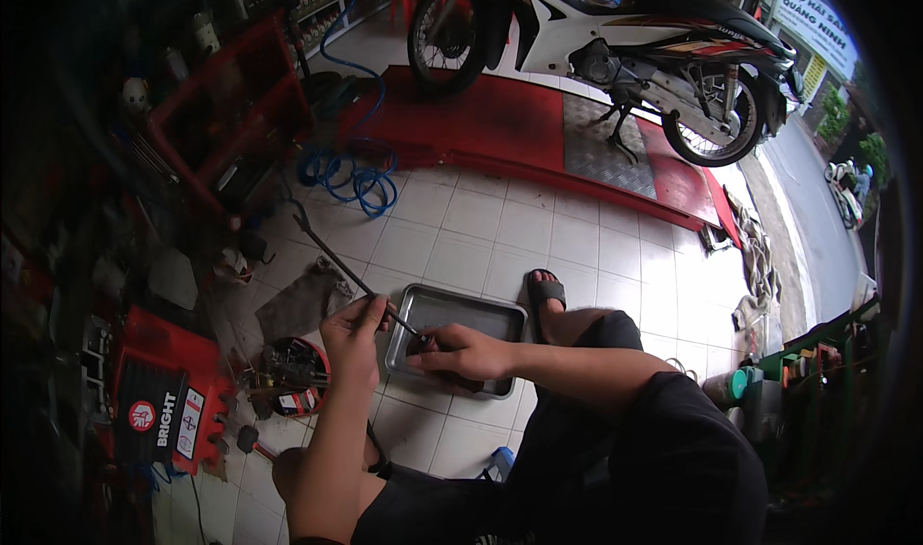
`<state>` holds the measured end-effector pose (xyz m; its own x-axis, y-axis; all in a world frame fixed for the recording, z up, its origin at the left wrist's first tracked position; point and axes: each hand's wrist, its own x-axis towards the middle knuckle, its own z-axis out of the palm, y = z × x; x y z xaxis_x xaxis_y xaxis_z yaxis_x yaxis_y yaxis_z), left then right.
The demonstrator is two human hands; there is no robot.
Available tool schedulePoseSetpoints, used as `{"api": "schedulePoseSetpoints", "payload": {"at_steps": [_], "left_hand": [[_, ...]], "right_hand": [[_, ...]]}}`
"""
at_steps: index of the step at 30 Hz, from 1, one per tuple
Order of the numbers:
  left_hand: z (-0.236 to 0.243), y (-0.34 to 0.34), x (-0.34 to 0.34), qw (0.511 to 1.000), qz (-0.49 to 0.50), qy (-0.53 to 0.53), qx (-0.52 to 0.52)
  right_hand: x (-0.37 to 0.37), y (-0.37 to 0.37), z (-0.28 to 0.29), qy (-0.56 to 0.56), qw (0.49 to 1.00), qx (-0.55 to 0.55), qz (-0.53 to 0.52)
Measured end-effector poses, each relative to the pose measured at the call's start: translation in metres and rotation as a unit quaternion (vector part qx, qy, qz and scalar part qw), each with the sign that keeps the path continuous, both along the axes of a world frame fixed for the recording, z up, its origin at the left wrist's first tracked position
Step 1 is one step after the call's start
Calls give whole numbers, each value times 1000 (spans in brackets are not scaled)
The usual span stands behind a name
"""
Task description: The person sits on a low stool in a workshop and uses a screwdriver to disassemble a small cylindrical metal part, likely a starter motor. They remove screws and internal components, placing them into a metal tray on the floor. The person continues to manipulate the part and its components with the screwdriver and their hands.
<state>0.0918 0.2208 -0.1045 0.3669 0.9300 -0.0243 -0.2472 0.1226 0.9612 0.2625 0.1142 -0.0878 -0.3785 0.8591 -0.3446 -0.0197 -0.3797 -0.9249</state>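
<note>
- Forked metal rod sat slantwise in front of you, spanning both your hands; exact part type, can't tell.
- Long axis ran from upper left, forked end out over the floor tiles, down to lower right, near end over the grey metal tray.
- Your left hand was clamped on the rod, thumb against fingers, below its middle.
- Your right hand had its fingers closed at the lower end; that tip was mostly covered. Something dark showed under the palm, too hidden to identify.
- Key relation: your left hand was nearer the fork, your right nearer the tray; the free length pointed away from you, up and left of the left grip.
- Your right hand hung above the tray; contact with it, can't tell. Left hand was just outside the tray's left rim.
- Around: red tool bin left of the tray, blue coiled hose beyond the fork.
</note>
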Motion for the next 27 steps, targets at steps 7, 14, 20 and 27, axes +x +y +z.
{"api": "schedulePoseSetpoints", "payload": {"at_steps": [7, 14, 20, 27], "left_hand": [[1, -6, 8, 999, -26, 7, 37], [11, -4, -1, 998, -11, 5, 61], [10, -7, 3, 998, -9, 3, 62], [5, -15, 8, 998, -12, 11, 58]], "right_hand": [[7, -4, -13, 13, 997, 55, -42], [5, -2, -7, -8, 996, 75, -37], [8, -2, -9, -41, 994, 89, -51], [4, -2, -11, -55, 993, 99, -45]]}}
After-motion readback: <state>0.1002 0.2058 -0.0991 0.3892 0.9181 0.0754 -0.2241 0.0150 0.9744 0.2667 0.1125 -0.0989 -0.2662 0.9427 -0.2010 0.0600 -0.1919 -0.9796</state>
